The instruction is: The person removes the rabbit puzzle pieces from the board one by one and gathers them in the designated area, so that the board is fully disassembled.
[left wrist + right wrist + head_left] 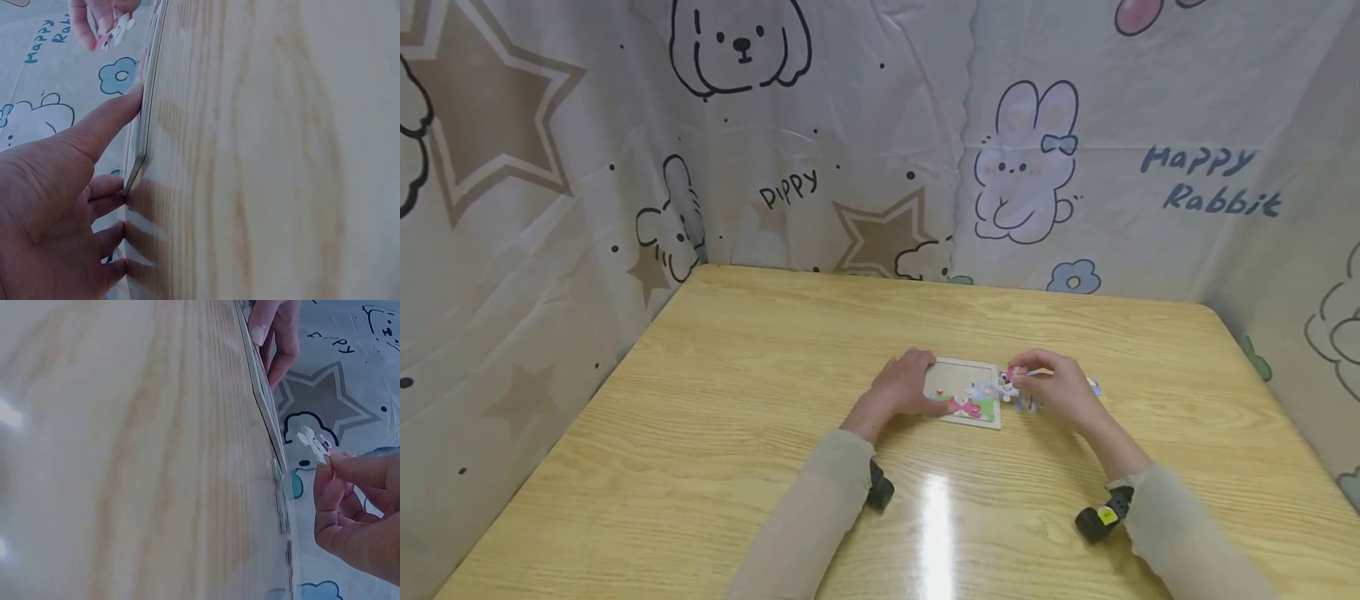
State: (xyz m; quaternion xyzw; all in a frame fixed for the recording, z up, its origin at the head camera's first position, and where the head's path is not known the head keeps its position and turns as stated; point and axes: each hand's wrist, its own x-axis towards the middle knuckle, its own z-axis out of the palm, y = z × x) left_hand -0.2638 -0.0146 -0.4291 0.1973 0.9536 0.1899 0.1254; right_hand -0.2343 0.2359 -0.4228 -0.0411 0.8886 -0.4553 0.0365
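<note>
A small framed jigsaw puzzle board [961,377] lies flat on the table, with a pink and green picture part along its near side and bare backing above. My left hand [904,385] rests at its left side, the thumb [115,115] pressed on the board and the other fingertips by its edge, touching the tabletop. Between thumb and fingers, my right hand [1060,387] pinches a puzzle piece [315,445], white with pink and dark marks, raised just beyond the board's right edge. In the left wrist view this piece [115,36] shows below the right fingers.
More loose puzzle pieces [1026,405] lie right of the board, partly hidden under the right hand; one bluish piece [1095,387] shows past it. The wooden table [737,375] extends around, with a printed curtain [865,125] behind and at both sides.
</note>
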